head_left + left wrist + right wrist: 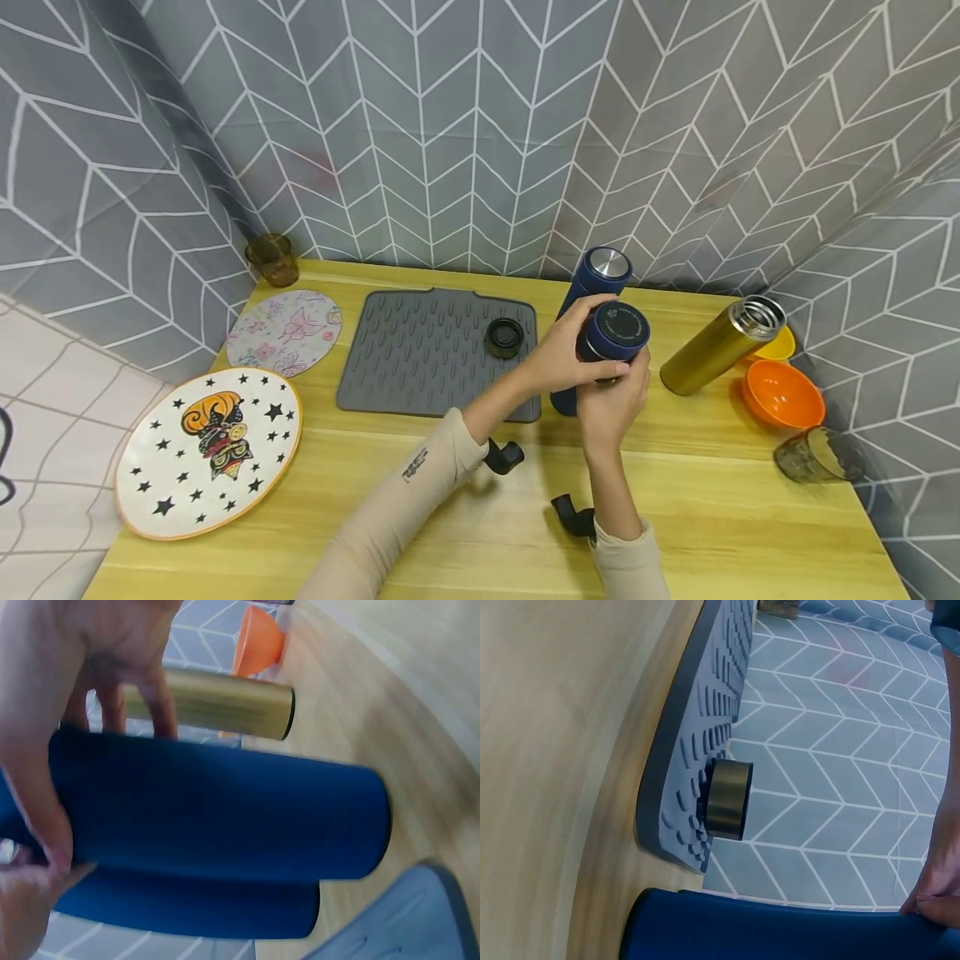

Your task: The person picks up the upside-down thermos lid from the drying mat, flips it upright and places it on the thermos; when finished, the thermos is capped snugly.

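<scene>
Both hands hold a dark blue thermos (617,332) with its blue cap on, just above the wooden table (712,517). My left hand (558,358) curls round its left side and my right hand (611,404) grips it from below. In the left wrist view my fingers (37,787) wrap the blue body (225,817). Right behind it stands a second blue thermos (603,267) with a bare silver top, also seen lower in the left wrist view (187,907). A black lid (504,337) lies on the grey ribbed mat (420,358).
A gold thermos (712,350) without a lid stands at the right, by an orange bowl (783,393), a yellow bowl (776,343) and a smoky glass (817,454). At the left are a star-printed plate (206,450), a floral plate (285,329) and an amber glass (273,258).
</scene>
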### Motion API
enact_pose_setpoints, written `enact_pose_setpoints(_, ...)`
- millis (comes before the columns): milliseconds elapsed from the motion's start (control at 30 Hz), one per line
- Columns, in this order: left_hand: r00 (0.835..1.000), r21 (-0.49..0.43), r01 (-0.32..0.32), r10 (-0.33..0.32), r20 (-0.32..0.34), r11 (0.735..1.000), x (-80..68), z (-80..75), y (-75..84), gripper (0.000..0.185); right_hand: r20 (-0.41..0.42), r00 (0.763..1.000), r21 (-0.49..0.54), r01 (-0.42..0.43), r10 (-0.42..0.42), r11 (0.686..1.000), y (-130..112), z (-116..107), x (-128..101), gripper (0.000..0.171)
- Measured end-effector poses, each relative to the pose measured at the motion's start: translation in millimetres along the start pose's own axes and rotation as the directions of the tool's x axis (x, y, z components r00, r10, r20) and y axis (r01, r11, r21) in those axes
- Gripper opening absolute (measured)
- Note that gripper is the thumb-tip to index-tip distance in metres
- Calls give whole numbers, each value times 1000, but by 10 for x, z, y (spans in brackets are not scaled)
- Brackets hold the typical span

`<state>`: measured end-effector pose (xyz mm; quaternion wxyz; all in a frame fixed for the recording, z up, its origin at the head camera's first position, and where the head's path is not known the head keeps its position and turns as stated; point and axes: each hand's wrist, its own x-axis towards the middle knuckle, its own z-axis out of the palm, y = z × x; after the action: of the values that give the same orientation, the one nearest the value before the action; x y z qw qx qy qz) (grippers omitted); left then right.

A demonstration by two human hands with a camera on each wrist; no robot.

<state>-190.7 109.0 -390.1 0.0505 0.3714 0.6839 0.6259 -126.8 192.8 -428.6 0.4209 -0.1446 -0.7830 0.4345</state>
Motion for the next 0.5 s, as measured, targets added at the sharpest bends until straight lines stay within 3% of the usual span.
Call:
enact_pose_setpoints(133,999,70,5,-2,-40,998,7,36,-13,86,-7,1000,6,-8,8,1000,-2,2,5,59)
enact_pose_setpoints(300,999,-63,-14,11,-46,998,-2,39,-45,88,5,1000,1,-6,6,1000,-3,-4,-5,63)
enact_pose_setpoints(500,995,38,-3,7,-99,999,-10,69,-85,86,11,1000,1,-13,13,1000,-16,7,-10,59)
